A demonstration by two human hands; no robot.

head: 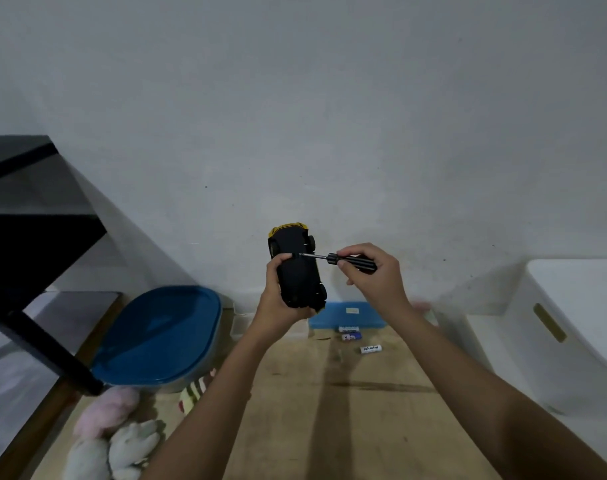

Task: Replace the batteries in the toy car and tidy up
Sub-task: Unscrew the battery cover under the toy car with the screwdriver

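Note:
My left hand holds a yellow toy car up in front of the wall, its black underside turned toward me. My right hand grips a black-handled screwdriver whose metal tip touches the car's underside near the middle. On the wooden floor below lie three batteries: two close together by a blue box, and a white one a little nearer to me.
A clear tub with a blue lid stands at the left. Plush toys lie in front of it. A white storage bin stands at the right. A black table leg slants across the left.

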